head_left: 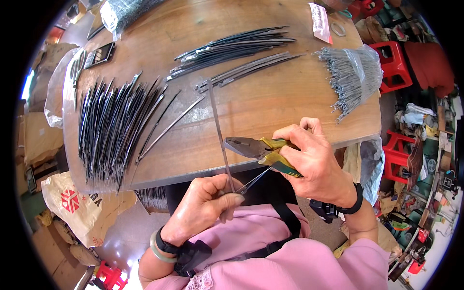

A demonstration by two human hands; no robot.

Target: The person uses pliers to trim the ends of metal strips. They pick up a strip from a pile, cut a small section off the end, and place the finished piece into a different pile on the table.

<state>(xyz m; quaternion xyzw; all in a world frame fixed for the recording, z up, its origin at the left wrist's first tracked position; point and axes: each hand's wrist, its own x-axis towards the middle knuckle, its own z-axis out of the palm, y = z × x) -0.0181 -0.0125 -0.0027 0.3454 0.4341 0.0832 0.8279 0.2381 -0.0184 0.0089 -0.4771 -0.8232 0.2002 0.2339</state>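
My left hand [212,198] is closed, pinching the lower end of a long, thin grey strip [220,130] that stands up past the table's front edge. In my right hand [314,162] are combination pliers [251,147] with yellow and green handles. Their jaws lie beside the strip at mid-length; whether they touch it I cannot tell. A thin dark piece [256,180] runs from my left thumb to below the pliers' handles. Two loose strips [174,124] lie on the table, next to a large pile of dark strips [116,130].
On the wooden table [285,101] lie more dark strips [237,46], a smaller bundle [246,71], plastic-wrapped grey wires [355,72], a black rectangular device [99,55], scissors [76,70] and a white packet [320,23]. Red stools [391,65] stand at the right. A paper bag [84,208] hangs low left.
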